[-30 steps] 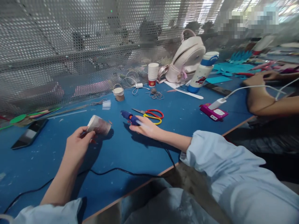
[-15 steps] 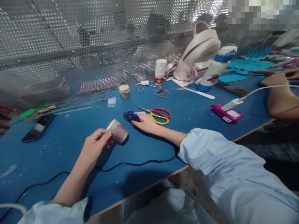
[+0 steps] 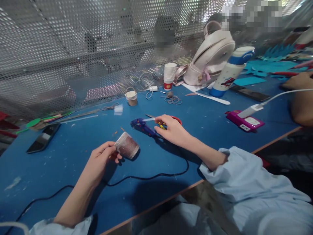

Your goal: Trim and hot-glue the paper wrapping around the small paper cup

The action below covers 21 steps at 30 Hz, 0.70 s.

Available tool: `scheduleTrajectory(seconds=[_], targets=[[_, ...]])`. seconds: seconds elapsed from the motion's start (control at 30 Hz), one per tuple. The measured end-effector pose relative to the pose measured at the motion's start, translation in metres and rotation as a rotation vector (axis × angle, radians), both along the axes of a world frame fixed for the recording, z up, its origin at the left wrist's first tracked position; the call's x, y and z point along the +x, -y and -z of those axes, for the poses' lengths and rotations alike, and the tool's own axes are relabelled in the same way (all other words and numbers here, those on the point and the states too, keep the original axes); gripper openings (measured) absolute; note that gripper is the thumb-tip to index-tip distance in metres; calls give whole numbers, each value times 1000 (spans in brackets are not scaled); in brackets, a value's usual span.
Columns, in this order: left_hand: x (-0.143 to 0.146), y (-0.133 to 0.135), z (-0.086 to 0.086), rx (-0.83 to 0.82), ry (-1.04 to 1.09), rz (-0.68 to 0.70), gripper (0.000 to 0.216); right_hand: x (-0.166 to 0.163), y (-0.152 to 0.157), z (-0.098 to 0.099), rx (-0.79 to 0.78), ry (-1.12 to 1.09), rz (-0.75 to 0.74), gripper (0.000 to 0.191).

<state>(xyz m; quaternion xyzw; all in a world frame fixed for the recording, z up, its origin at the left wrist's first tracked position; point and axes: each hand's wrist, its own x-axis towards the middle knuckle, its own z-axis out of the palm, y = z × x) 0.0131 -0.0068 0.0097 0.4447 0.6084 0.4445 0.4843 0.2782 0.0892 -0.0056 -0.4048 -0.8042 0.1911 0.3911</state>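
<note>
My left hand [image 3: 105,156] grips a tilted paper cup [image 3: 127,146] by its rim, thumb outside. Brownish twine or wrapping covers much of the cup's side. On the blue table lies a dark blue glue gun [image 3: 143,127], a pale glue stick jutting from its back end. Just right of it is my right hand [image 3: 171,130], thumb and fingers apart, over the scissors [image 3: 180,120] with red and yellow handles. That hand partly hides the scissors; whether it touches them I cannot tell.
A small handled cup [image 3: 131,98], stacked paper cups [image 3: 169,76], a bottle [image 3: 227,73] and a backpack [image 3: 210,57] stand along the back. A phone [image 3: 44,138] lies left, a pink power strip [image 3: 244,120] right. A black cord [image 3: 146,178] crosses in front; another person's arm [image 3: 302,98] rests far right.
My right hand has let go of the glue gun and moved right, over the scissors. The glue gun now lies on the table. My left hand still holds the cup.
</note>
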Motion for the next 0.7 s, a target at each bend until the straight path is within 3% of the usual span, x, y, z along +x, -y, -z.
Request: scheduleTrajectory(seconds=[0.1,0.2,0.33,0.43,0.53,0.7], targets=[[3,1,-3,-6,39,7,24,-7,15,-4,38,-94,-137,11],[6,1,-3,-26,71,21,27,-22,35,-4,-62,-101,-283,14],[13,3,-3,-32,151,38,27,-43,49,4,-244,0,-382,66],[16,5,-5,-40,191,43,35,-52,48,11,-394,-41,-392,79],[12,2,-8,44,142,-91,41,-53,43,15,-534,-110,-359,81],[-3,-4,-7,258,86,-383,20,-51,40,19,-652,-221,-423,80]])
